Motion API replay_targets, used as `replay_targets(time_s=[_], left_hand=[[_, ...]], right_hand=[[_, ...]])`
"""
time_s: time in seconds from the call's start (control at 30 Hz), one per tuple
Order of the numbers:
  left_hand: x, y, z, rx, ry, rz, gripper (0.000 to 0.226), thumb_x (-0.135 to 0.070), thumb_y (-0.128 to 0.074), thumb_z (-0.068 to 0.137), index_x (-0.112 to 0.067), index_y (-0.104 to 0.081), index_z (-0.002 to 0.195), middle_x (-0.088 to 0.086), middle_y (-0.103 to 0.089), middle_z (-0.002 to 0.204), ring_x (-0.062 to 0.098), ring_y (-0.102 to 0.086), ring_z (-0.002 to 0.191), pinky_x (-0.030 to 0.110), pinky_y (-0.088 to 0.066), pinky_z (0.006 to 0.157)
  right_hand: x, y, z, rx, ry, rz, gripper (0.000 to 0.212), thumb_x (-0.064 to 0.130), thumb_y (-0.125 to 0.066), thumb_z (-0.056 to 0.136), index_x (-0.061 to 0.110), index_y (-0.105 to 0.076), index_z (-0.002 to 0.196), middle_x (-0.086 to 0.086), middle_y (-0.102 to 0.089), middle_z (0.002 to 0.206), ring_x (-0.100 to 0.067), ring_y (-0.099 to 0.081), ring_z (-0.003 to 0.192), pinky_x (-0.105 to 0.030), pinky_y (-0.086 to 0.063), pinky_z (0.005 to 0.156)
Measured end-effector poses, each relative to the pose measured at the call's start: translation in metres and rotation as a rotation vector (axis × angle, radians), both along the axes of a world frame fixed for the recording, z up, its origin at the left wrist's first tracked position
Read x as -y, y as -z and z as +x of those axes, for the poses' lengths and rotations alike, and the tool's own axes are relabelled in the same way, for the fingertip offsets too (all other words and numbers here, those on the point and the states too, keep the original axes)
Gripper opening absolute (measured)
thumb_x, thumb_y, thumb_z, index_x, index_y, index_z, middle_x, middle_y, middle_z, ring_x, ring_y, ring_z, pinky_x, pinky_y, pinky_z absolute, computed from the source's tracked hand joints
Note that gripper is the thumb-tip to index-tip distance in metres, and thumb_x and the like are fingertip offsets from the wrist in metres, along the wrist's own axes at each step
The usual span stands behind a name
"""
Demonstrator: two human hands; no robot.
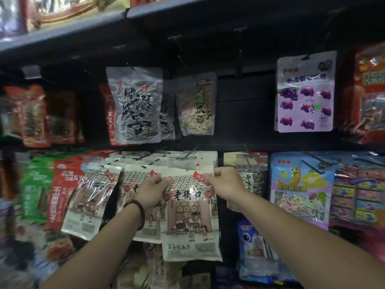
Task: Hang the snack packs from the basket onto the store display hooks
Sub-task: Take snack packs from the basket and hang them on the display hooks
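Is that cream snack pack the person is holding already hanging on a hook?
Cannot tell. Both hands, left hand and right hand, pinch the top corners of the cream snack pack, and its hang hole is not visible.

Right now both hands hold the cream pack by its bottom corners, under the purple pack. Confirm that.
Not quite: the head view shows the left hand and right hand gripping the cream pack by its top corners.

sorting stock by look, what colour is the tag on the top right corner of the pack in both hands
Red, with pale lettering, on the cream pack; head view.
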State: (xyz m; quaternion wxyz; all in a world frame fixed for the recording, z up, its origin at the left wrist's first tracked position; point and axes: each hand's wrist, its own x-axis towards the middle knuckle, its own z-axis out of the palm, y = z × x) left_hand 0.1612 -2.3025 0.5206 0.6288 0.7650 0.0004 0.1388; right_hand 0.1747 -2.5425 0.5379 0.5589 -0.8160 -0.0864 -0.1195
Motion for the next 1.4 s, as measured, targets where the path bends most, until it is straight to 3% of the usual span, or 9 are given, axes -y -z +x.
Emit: replay_targets(time_s=[0.1,0.27,0.5,0.7,0.83,0.9,1.0,1.1,1.4], left_hand=[[-0.008,-0.001,0.011,0.015,0.011,-0.042,0.018,-0.033,-0.074,0.100,-0.019,-0.063,0.101,0.014,-0.058,0.101,0.021,-0.071,0.069,0.030,-0.034,0.055],[-0.014,-0.007,0.022,0.044,-0.052,-0.012,0.020,-0.031,-0.070,0.104,-0.011,-0.066,0.102,0.005,-0.067,0.093,0.017,-0.071,0.063,0.020,-0.041,0.041],[-0.009,-0.008,0.036,0.032,-0.095,0.061,0.050,-0.035,-0.072,0.102,-0.001,-0.064,0.137,0.018,-0.073,0.112,0.015,-0.074,0.065,0.023,-0.048,0.049],[0.002,-0.013,0.047,0.012,-0.237,0.246,0.030,-0.037,-0.070,0.102,-0.009,-0.074,0.112,-0.001,-0.076,0.085,0.016,-0.079,0.062,0.028,-0.053,0.051],[0.014,-0.014,0.053,0.016,-0.356,0.330,0.028,-0.032,-0.072,0.102,-0.011,-0.070,0.084,0.002,-0.074,0.075,0.013,-0.072,0.054,0.018,-0.054,0.049],[0.019,-0.015,0.050,0.039,-0.423,0.311,0.020,-0.031,-0.075,0.100,-0.014,-0.065,0.094,-0.001,-0.068,0.078,0.010,-0.067,0.059,0.011,-0.045,0.045],[0.025,-0.006,0.043,0.090,-0.457,0.331,0.043,-0.033,-0.080,0.094,-0.013,-0.054,0.122,0.008,-0.065,0.111,0.026,-0.069,0.097,0.034,-0.058,0.082],[0.038,0.012,0.021,0.168,-0.443,0.426,0.051,-0.032,-0.078,0.095,-0.014,-0.048,0.133,0.006,-0.050,0.133,0.021,-0.057,0.110,0.039,-0.057,0.095],[0.111,0.162,-0.097,0.442,-0.053,0.994,0.010,-0.034,-0.060,0.093,-0.032,-0.058,0.102,-0.010,-0.058,0.103,0.019,-0.056,0.092,0.039,-0.052,0.079]], right_hand=[[-0.008,-0.011,-0.008,0.026,0.023,-0.030,0.038,0.042,-0.077,0.094,0.005,-0.074,0.086,-0.020,-0.077,0.090,-0.033,-0.078,0.072,-0.048,-0.059,0.067],[-0.018,-0.022,-0.011,0.012,-0.045,0.094,0.015,0.023,-0.072,0.102,0.016,-0.078,0.090,-0.011,-0.079,0.097,-0.028,-0.081,0.069,-0.057,-0.066,0.077],[-0.022,-0.013,0.013,-0.004,0.097,0.062,0.046,0.035,-0.076,0.098,0.021,-0.057,0.059,-0.025,-0.075,0.092,-0.039,-0.079,0.073,-0.069,-0.060,0.078],[-0.022,-0.006,0.026,0.018,0.187,-0.009,0.047,0.040,-0.073,0.097,0.022,-0.052,0.060,-0.022,-0.075,0.088,-0.037,-0.079,0.070,-0.066,-0.062,0.075],[-0.023,-0.013,0.021,0.039,0.204,-0.236,0.037,0.039,-0.068,0.102,0.014,-0.065,0.075,-0.007,-0.074,0.079,-0.024,-0.078,0.067,-0.047,-0.065,0.069],[-0.021,-0.017,0.020,0.060,0.219,-0.360,0.034,0.041,-0.067,0.103,0.013,-0.069,0.083,-0.006,-0.074,0.080,-0.022,-0.076,0.071,-0.045,-0.066,0.070],[-0.013,-0.019,0.013,0.065,0.205,-0.523,0.024,0.036,-0.068,0.104,0.013,-0.067,0.095,-0.004,-0.071,0.086,-0.019,-0.071,0.071,-0.040,-0.062,0.065],[0.000,-0.005,-0.009,0.134,0.173,-0.567,0.024,0.037,-0.069,0.102,0.018,-0.060,0.113,0.000,-0.069,0.094,-0.018,-0.071,0.077,-0.041,-0.063,0.069],[0.076,0.123,-0.106,0.126,-0.011,-1.076,0.041,0.043,-0.054,0.105,0.023,-0.053,0.141,-0.004,-0.057,0.135,-0.030,-0.061,0.123,-0.040,-0.054,0.087]])
